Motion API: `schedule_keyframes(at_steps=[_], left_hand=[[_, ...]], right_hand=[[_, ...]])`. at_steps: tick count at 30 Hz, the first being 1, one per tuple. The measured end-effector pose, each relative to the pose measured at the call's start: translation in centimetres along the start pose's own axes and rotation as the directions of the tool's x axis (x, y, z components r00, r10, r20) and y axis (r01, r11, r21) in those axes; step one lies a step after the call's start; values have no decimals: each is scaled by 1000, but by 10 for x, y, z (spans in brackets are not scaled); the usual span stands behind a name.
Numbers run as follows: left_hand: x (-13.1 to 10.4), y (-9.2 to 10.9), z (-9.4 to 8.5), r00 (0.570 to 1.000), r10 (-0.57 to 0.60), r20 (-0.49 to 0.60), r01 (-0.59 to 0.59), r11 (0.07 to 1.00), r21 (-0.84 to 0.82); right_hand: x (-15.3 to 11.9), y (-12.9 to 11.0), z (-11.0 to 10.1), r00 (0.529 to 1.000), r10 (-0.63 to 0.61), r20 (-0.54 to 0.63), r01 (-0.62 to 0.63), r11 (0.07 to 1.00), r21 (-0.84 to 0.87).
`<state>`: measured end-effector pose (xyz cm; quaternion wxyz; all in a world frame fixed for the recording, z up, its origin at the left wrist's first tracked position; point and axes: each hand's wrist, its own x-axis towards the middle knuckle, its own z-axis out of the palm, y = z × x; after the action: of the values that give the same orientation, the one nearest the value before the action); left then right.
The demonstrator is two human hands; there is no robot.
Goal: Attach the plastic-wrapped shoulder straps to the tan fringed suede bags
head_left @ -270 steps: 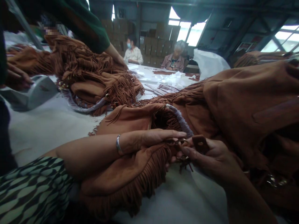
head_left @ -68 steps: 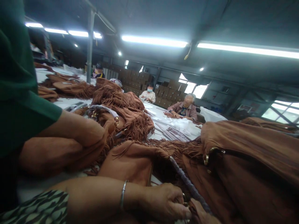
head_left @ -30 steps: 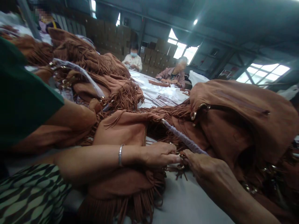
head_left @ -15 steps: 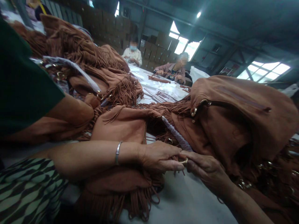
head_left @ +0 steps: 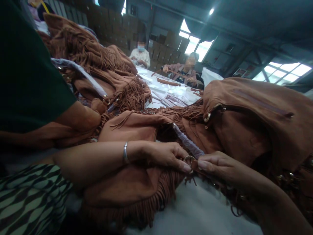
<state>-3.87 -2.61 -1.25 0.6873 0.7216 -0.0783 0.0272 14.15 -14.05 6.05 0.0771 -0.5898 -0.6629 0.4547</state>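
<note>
My left hand [head_left: 168,156], with a silver bangle on its wrist, is closed and pinches a gold-coloured metal ring [head_left: 189,158] between thumb and fingers. Right beside it, my right hand [head_left: 217,164] is closed on a short brown leather strap [head_left: 195,164] that meets the ring. Under my left forearm lies a brown fringed handbag [head_left: 129,127], its fringe hanging over the near side. A handle wrapped in pale plastic [head_left: 188,140] runs from the bag down to my hands. The far ends of ring and strap are hidden by my fingers.
A large brown bag [head_left: 264,111] stands at the right, and more fringed bags [head_left: 97,65] are heaped at the left. A green sleeve [head_left: 31,85] and bent elbow fill the left side. Across the white table [head_left: 166,88] sit two people, with strips scattered before them.
My hands have drawn slightly apart, and the ring and strap between them show more clearly. My right hand has turned and risen a little. The person across now stretches a brown strip.
</note>
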Motion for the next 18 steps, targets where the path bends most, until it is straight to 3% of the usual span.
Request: schedule_keyframes(at_steps=[3, 6, 10, 14, 16, 18], left_hand=[[-2, -8, -4, 997, 10, 73, 1, 987, -159], [-4, -6, -3, 994, -4, 107, 28, 975, -220], [-4, -1, 3, 995, -29, 96, 53, 963, -264], [0, -6, 11, 978, -84, 191, 139, 945, -298], [1, -9, 14, 987, -114, 112, 138, 962, -236], [-2, -8, 17, 990, -128, -63, 120, 986, -117]], right_hand=[[7, 0, -8, 990, 43, 136, -64, 986, 157], [11, 3, -10, 977, 66, 201, -129, 939, 319], [13, 9, -11, 981, 111, 160, -167, 902, 399], [15, 9, -19, 984, 151, 91, -170, 947, 274], [15, 4, -26, 987, 147, 59, -156, 966, 204], [11, -3, -33, 990, 138, 36, -142, 975, 168]])
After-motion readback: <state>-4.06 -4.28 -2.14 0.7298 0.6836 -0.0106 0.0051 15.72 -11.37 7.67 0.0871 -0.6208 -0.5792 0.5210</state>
